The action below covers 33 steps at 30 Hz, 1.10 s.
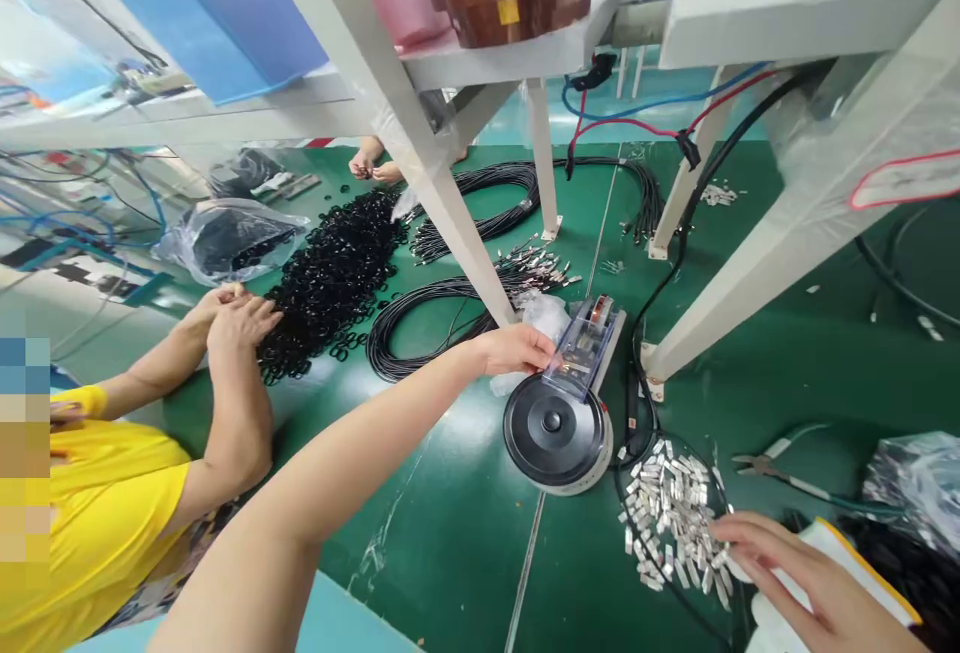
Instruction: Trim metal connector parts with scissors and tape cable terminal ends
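My left hand [519, 349] reaches to a small machine with a round black top [553, 423] and a clear plastic cover [583, 348]. Its thumb and fingers are pinched together at the cover's near left edge; what lies between them is too small to make out. Small silvery metal connectors [671, 513] lie in a loose pile right of the machine. At the pile's right edge is my right hand [799, 578], fingers stretched out and apart, the fingertips close to or touching the outermost pieces.
Pliers [780, 473] lie beyond the right hand. White table legs [757, 233] rise from the green surface, a black cable [667, 283] beside them. Coiled black cables [397, 333] and a heap of black rings [337, 273] lie left. A co-worker's hands [240, 318] touch the heap; another person's hands [367, 163] are behind.
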### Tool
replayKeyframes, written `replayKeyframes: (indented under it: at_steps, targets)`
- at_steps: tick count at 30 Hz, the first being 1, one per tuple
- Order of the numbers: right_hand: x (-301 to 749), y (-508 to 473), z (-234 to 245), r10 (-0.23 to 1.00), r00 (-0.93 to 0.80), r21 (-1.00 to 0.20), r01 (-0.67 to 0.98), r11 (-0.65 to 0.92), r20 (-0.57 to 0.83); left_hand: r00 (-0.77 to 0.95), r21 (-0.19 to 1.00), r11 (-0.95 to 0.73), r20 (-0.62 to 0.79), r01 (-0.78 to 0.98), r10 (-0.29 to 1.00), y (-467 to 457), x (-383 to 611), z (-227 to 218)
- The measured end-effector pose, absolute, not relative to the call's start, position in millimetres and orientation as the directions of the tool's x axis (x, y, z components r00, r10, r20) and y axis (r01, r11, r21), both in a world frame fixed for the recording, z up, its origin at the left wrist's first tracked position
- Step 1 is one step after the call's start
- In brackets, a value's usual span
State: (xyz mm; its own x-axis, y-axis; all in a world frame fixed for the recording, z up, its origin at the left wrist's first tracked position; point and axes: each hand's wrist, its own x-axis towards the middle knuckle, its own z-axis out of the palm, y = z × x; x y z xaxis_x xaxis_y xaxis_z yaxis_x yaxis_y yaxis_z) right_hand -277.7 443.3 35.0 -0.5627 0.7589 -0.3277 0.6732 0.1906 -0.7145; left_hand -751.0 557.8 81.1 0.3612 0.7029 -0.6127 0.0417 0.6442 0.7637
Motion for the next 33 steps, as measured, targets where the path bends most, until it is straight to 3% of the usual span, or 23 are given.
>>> replayKeyframes:
  at_steps: [8, 19, 29, 33]
  targets:
    - [-285, 444, 56, 0.718, -0.496, -0.655, 0.752, 0.075, -0.488, 0.423, 0.74, 0.663, -0.64, 0.112, 0.642, 572, -753, 92]
    - [-291, 469, 72, 0.661, -0.47, -0.661, 0.748, -0.053, -0.584, 0.357, 0.773, 0.626, -0.616, 0.101, 0.702, 572, -754, 98]
    - [-300, 485, 81, 0.659, -0.508, -0.681, 0.732, -0.01, -0.555, 0.238, 0.79, 0.582, -0.613, 0.193, 0.753, 572, -747, 98]
    - [-355, 498, 112, 0.767, -0.52, -0.708, 0.695, 0.123, -0.377, 0.213, 0.815, 0.554, -0.579, 0.171, 0.787, 566, -744, 97]
